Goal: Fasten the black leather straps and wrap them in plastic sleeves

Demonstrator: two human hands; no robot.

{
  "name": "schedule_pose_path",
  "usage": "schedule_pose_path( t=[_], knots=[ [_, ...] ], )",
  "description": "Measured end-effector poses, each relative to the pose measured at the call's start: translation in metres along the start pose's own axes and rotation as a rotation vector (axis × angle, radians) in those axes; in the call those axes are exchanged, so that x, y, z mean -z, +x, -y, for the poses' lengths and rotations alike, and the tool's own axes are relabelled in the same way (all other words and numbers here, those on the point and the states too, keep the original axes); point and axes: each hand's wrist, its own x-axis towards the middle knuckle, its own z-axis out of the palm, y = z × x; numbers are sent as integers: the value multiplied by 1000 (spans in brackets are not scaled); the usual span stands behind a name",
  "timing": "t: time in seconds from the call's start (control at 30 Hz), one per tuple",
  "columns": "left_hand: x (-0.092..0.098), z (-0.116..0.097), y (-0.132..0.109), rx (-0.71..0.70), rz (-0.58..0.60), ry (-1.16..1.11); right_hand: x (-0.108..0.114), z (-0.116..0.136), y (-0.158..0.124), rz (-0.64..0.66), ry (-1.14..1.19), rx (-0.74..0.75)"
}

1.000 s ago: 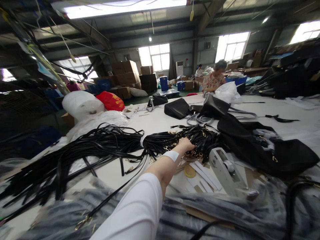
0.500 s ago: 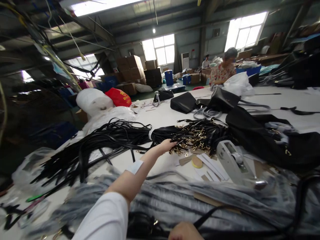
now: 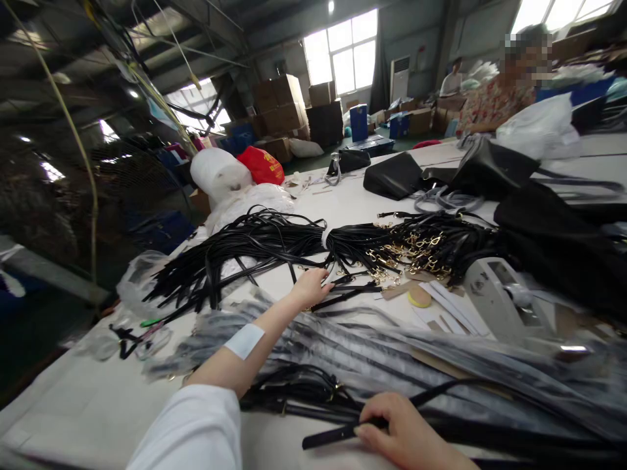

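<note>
Nearest, the right hand point(image 3: 404, 427) pinches a black strap point(image 3: 333, 436) between thumb and finger, with its tip poking out to the left. Past that hand lie plastic-wrapped straps point(image 3: 362, 346), then the left hand point(image 3: 311, 288), curled by thin dark straps point(image 3: 343, 299), but I can't tell if it grips one. Behind it lies a big black bundle point(image 3: 259, 245), and farther off, black bags point(image 3: 394, 177).

Worktop point(image 3: 93, 405), white, is spanning the foreground. Paned window point(image 3: 343, 55) is glowing in the grey wall point(image 3: 413, 32). Cardboard boxes point(image 3: 279, 98), brown, are standing stacked lower left. Green floor point(image 3: 318, 158) is showing beyond. White upright unit point(image 3: 399, 81) is standing right of the window.
</note>
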Motion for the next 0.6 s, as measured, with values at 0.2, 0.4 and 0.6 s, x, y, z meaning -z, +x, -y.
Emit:
schedule_pose_path(
  t=[0.2, 0.4, 0.6],
  knots=[
    [-10, -46, 41, -107, 4, 52, -3, -7, 0, -31, 23, 21],
    [-35, -86, 75, -150, 79, 106, -4, -9, 3, -8, 27, 36],
    [-39, -95, 86, -71, 66, 52, -9, -17, 4, -10, 29, 75]
  ],
)
